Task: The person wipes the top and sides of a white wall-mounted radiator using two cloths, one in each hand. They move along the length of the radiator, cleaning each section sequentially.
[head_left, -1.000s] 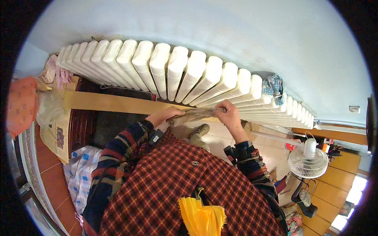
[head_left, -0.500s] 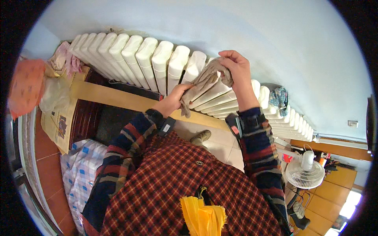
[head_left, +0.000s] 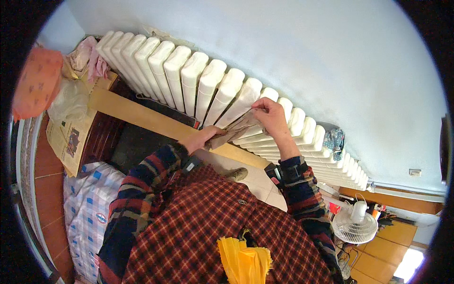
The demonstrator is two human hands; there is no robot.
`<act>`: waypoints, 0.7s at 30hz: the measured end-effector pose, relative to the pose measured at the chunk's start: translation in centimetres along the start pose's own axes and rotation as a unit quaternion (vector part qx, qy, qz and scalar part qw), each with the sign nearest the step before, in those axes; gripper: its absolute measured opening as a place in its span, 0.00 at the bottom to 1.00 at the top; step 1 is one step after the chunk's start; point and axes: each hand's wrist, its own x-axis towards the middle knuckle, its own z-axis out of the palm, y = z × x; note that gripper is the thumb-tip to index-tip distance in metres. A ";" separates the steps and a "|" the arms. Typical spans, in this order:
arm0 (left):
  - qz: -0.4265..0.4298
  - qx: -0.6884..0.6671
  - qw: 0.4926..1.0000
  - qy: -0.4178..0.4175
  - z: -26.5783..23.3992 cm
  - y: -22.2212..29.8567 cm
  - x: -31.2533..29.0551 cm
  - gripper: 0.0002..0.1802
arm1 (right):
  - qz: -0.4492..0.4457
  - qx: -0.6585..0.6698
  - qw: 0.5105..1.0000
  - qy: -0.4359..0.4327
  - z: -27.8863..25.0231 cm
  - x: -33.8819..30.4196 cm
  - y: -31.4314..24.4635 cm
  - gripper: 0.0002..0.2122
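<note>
A grey-brown cloth [head_left: 236, 128] is stretched between my two hands, in front of the white radiator [head_left: 208, 78]. My left hand [head_left: 202, 138] grips its lower left end, fingers closed over the fabric. At the upper right end, my right hand [head_left: 273, 118] pinches the cloth between thumb and fingers, close to the tops of the radiator sections. The middle of the cloth hangs in loose folds. Whether it touches the radiator, I cannot tell.
A long tan board [head_left: 137, 116] runs along the radiator's front. Newspapers [head_left: 71, 139], a clear plastic bag [head_left: 71, 102] and a red bag [head_left: 40, 83] lie at left. A blue patterned cloth [head_left: 335, 142] hangs over the radiator at right. A white fan [head_left: 355, 223] stands beyond.
My right hand has come down and a little left, its end of the cloth no longer draped over the hand. The cloth is now drawn out flatter between both hands. The view has turned slightly.
</note>
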 end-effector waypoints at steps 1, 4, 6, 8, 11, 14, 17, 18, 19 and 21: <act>-0.019 -0.008 1.000 0.018 -0.1 0.1 -0.6 0.20 | 0.028 0.031 0.999 0.002 -0.3 0.0 -0.4 0.08; 0.138 -0.038 0.990 -0.002 -0.6 0.8 -1.5 0.17 | 0.063 0.287 0.954 0.055 -1.6 2.3 -1.4 0.06; 0.177 -0.065 0.982 0.008 -0.6 1.4 -1.3 0.15 | 0.117 0.394 0.910 0.059 -2.4 4.4 -1.8 0.08; 0.139 -0.145 0.979 -0.034 -0.5 1.9 -0.9 0.14 | 0.114 0.438 0.890 0.049 -2.3 5.9 -1.8 0.10; 0.032 -0.193 0.981 0.010 -0.1 2.3 -0.6 0.14 | 0.097 0.421 0.900 0.059 -1.3 7.4 -1.4 0.13; 0.079 -0.211 0.974 -0.016 0.6 2.6 -0.9 0.14 | 0.041 0.386 0.920 0.051 -0.6 8.6 -1.0 0.14; 0.202 -0.185 0.962 -0.011 1.0 3.0 -1.1 0.15 | -0.030 0.352 0.935 0.022 -0.6 9.1 -0.3 0.15; 0.227 -0.170 0.959 -0.017 1.1 3.1 -1.2 0.15 | -0.002 0.321 0.946 0.037 -0.6 9.1 0.1 0.15; 0.232 -0.157 0.960 0.014 1.0 3.1 -1.2 0.15 | -0.008 0.298 0.953 0.047 -0.5 8.9 0.5 0.15; 0.210 -0.078 0.972 0.073 0.5 2.9 -0.9 0.15 | -0.014 0.272 0.961 0.054 -0.3 8.4 1.2 0.15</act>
